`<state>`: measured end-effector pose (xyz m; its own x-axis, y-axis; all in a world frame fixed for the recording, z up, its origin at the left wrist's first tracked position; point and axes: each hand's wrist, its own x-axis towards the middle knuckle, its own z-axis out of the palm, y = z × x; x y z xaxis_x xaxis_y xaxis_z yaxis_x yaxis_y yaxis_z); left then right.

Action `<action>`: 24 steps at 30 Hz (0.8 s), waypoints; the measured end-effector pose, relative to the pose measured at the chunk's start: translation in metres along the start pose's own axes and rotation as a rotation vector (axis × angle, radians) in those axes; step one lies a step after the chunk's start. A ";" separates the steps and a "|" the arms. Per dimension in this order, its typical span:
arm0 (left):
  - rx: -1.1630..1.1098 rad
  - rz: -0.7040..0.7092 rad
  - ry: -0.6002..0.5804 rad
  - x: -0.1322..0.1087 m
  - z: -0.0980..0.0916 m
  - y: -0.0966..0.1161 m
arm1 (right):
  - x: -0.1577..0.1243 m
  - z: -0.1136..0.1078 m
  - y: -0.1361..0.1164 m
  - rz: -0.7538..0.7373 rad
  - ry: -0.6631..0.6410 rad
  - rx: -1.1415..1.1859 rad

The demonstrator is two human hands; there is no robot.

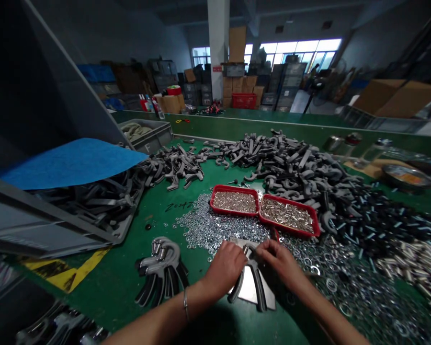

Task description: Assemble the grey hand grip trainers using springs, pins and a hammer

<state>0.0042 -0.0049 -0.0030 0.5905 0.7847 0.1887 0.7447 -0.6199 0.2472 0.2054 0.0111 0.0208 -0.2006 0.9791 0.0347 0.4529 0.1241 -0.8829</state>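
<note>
My left hand is closed on a grey plier-like tool with two curved, dark-edged handles spread toward me. Beneath the tool lies a flat metal plate. At the right side of the tool's head, my right hand has its fingers pinched together; whatever they hold is hidden. A coil spring shows at the tool's head between the hands. To the left, a stack of similar tools with springs rests on the green table.
Two red trays of small metal parts stand ahead of my hands, among loose nuts. Washers spread at right. Grey castings are heaped behind; black-headed bolts lie farther right. A grey crate stands left.
</note>
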 end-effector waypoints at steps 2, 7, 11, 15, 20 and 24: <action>0.024 0.045 0.013 -0.006 0.004 -0.001 | -0.019 0.009 0.005 0.005 0.029 0.001; -0.014 0.091 0.020 -0.028 0.007 -0.001 | -0.032 0.025 0.013 -0.246 0.033 -0.241; -0.141 0.039 0.041 -0.038 0.006 0.004 | -0.030 0.033 0.020 -0.344 0.024 -0.378; -0.355 -0.147 0.068 -0.032 -0.004 0.005 | -0.028 0.035 0.022 -0.356 0.028 -0.448; -0.407 -0.202 0.087 -0.013 -0.038 -0.018 | -0.030 0.036 0.014 -0.364 -0.011 -0.546; -0.202 -0.141 0.068 0.018 -0.068 -0.048 | -0.038 0.030 0.009 -0.403 -0.087 -0.568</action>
<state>-0.0418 0.0395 0.0529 0.4576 0.8663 0.2004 0.7373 -0.4956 0.4590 0.1915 -0.0296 -0.0026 -0.5062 0.8256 0.2492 0.7075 0.5628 -0.4274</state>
